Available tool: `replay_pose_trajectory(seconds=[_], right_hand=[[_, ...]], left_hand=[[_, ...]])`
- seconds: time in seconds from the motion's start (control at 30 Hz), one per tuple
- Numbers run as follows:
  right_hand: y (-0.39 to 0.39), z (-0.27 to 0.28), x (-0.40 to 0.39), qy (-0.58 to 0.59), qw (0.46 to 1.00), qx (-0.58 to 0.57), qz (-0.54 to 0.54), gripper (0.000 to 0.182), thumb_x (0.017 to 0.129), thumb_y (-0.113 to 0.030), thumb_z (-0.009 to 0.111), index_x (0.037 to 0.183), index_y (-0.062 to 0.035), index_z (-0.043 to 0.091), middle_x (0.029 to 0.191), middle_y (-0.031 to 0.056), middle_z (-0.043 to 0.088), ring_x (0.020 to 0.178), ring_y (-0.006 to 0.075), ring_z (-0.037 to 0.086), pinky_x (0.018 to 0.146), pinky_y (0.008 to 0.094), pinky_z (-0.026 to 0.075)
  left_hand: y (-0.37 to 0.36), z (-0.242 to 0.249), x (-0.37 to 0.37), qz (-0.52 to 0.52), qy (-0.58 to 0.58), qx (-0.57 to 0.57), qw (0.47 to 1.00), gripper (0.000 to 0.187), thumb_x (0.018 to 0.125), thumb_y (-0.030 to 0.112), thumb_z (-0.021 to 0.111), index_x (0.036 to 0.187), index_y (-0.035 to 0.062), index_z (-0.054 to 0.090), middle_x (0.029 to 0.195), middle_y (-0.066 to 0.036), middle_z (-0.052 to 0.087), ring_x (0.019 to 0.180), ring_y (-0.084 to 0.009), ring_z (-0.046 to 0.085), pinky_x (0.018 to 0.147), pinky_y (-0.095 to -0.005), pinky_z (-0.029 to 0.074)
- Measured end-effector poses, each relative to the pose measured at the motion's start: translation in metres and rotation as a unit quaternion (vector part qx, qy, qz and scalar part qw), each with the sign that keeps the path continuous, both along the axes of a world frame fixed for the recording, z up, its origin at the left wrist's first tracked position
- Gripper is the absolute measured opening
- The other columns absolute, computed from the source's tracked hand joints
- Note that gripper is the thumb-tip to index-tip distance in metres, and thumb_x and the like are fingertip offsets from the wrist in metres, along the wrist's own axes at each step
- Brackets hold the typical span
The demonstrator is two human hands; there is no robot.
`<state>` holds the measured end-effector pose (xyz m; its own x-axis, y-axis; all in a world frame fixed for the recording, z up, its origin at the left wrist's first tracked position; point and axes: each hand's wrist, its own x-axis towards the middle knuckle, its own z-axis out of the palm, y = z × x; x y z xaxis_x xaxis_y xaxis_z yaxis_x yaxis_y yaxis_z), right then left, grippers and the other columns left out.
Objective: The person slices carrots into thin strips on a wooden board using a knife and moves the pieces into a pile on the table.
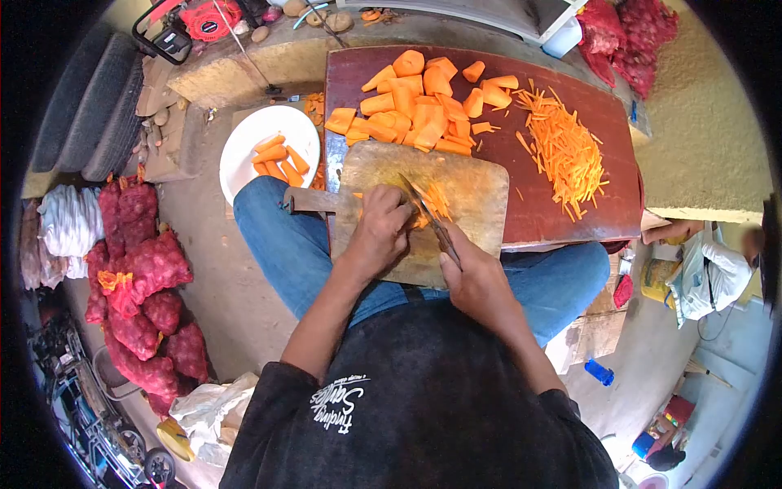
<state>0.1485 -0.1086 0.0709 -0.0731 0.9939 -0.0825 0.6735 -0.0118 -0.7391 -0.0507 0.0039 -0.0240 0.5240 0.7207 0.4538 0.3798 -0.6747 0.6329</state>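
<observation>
Holding the knife in the closed right hand grip, bunching the left hand grip, contents hidden, beside carrot strips on the cutting board, with one shredded heap done on the table, chunks and bowl carrots unshredded.

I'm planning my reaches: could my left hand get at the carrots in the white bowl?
Probably yes: the left hand is on that side, and nothing covers the carrots, though the board handle and left knee lie near the way.
</observation>
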Motion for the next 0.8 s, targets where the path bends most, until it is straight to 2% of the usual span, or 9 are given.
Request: replay_pose_trajectory(seconds=[0.27,0.37,0.43,0.57,0.67,0.8], right_hand=[[-0.004,0.0,0.001,0.002,1.0,0.003,0.014,0.058,0.104,-0.011,0.067,0.156,0.0023,0.046,0.114,0.0355,0.073,0.107,0.0548,0.072,0.09,0.0594,0.058],[-0.002,-0.002,0.0,0.008,1.0,0.004,0.013,0.057,0.104,-0.011,0.067,0.156,0.0016,0.047,0.116,0.0352,0.073,0.109,0.0552,0.071,0.091,0.0589,0.058],[0.0,-0.001,0.004,0.023,0.999,0.03,0.01,0.056,0.104,-0.01,0.067,0.156,0.0005,0.048,0.118,0.0349,0.073,0.111,0.0551,0.071,0.093,0.0582,0.058],[-0.006,0.017,0.006,0.03,0.999,-0.026,-0.023,0.056,0.104,-0.009,0.067,0.156,-0.0012,0.05,0.124,0.0344,0.072,0.115,0.0543,0.07,0.096,0.0572,0.058],[-0.007,0.016,0.006,0.036,0.999,-0.018,-0.018,0.057,0.104,-0.008,0.067,0.157,-0.0014,0.05,0.127,0.0344,0.072,0.118,0.0537,0.07,0.098,0.0567,0.058],[-0.004,0.003,0.003,0.033,0.999,-0.003,-0.014,0.059,0.104,-0.008,0.067,0.159,-0.0013,0.049,0.128,0.0342,0.072,0.12,0.0532,0.07,0.1,0.0562,0.058]], left_hand=[[0.0,-0.001,0.0,0.01,-0.028,0.001,1.0,0.032,0.075,-0.006,0.076,0.107,-0.0009,0.075,0.107,-0.02,0.067,0.106,-0.0421,0.066,0.093,-0.0492,0.053],[0.001,0.001,-0.004,0.002,-0.004,-0.012,1.0,0.027,0.081,-0.007,0.076,0.108,-0.0013,0.077,0.108,-0.021,0.07,0.11,-0.0421,0.069,0.096,-0.0485,0.055],[-0.001,0.0,-0.002,0.011,-0.053,-0.047,0.997,0.025,0.084,-0.006,0.078,0.108,-0.0016,0.077,0.107,-0.021,0.071,0.111,-0.0422,0.07,0.097,-0.0487,0.056],[-0.004,0.003,-0.006,0.005,-0.083,-0.067,0.994,0.021,0.088,-0.003,0.081,0.108,-0.0024,0.076,0.106,-0.022,0.073,0.114,-0.042,0.072,0.099,-0.049,0.057],[-0.005,0.01,-0.004,0.006,-0.066,-0.073,0.995,0.023,0.086,-0.003,0.083,0.107,-0.002,0.075,0.105,-0.021,0.072,0.112,-0.0423,0.071,0.096,-0.0499,0.057],[-0.003,0.004,-0.001,-0.007,-0.002,0.02,1.0,0.023,0.082,0.0,0.082,0.104,-0.001,0.075,0.106,-0.017,0.069,0.111,-0.0413,0.067,0.095,-0.0514,0.054]])
